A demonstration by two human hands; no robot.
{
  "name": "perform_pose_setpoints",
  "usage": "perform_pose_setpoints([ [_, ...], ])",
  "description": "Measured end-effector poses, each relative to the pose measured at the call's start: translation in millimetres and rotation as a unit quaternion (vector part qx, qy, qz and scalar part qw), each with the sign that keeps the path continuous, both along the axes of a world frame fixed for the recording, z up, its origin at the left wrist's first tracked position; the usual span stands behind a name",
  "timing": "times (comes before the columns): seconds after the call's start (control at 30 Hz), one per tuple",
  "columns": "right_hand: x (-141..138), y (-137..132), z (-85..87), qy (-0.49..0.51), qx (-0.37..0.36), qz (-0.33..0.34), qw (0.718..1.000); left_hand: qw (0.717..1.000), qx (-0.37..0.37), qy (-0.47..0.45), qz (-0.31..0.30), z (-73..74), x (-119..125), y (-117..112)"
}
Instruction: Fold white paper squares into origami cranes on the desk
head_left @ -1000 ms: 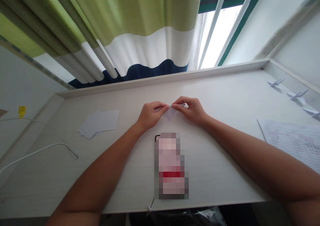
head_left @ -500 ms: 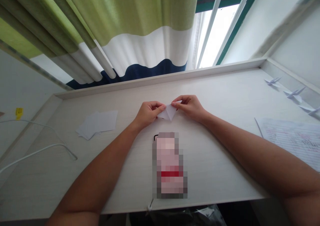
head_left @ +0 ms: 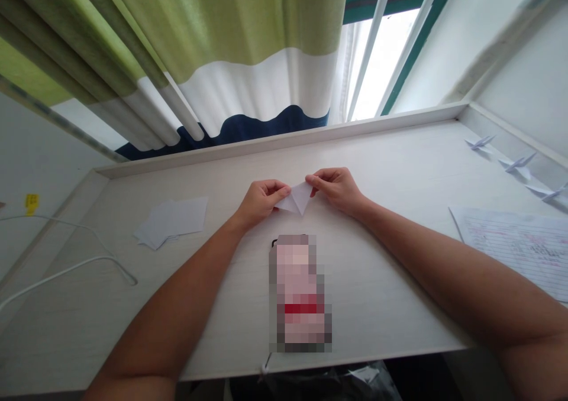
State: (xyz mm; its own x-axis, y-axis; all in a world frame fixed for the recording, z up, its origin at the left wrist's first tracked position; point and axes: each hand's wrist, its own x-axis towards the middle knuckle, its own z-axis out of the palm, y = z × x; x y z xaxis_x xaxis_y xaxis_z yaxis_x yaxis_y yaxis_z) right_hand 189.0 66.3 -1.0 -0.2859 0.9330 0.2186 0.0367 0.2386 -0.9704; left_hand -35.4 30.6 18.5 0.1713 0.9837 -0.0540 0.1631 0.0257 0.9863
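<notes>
A small folded white paper (head_left: 302, 197) is held between my two hands over the middle of the table, with a crease running down to a point that faces me. My left hand (head_left: 262, 202) pinches its left side between thumb and fingers. At its upper right corner, my right hand (head_left: 336, 187) pinches the paper with thumb and forefinger. Closer to me lies a phone-shaped thing (head_left: 299, 294), blurred out by blocks, pink with a red band. The paper's underside is hidden.
Loose white paper sheets (head_left: 173, 220) lie left on the white table (head_left: 231, 324). Folded paper figures (head_left: 517, 163) line the right edge, above a written, lined sheet (head_left: 515, 241). A white cable (head_left: 102, 258) crosses the left side. A curtain (head_left: 248, 28) hangs behind the raised rim.
My right fingers have shifted slightly on the paper toward its upper corner, so more of its right half shows. The view has moved a little.
</notes>
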Motion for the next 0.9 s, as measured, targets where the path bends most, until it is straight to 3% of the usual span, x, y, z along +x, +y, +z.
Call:
perform_pose_setpoints([
  [0.3, -3.1, 0.0, 0.8, 0.017, -0.014, 0.030, 0.999, 0.997, -0.016, 0.024, -0.072, 1.2, -1.8, -1.1],
  [0.53, -4.3, -5.5, 8.3, -0.001, -0.088, 0.109, 0.990, 0.992, -0.069, -0.020, -0.108, 0.7, 0.2, -3.7],
  [0.9, -2.1, -2.0, 3.3, -0.013, -0.069, 0.050, 0.996, 0.981, -0.127, -0.026, -0.143, 3.9, -2.6, -2.5],
])
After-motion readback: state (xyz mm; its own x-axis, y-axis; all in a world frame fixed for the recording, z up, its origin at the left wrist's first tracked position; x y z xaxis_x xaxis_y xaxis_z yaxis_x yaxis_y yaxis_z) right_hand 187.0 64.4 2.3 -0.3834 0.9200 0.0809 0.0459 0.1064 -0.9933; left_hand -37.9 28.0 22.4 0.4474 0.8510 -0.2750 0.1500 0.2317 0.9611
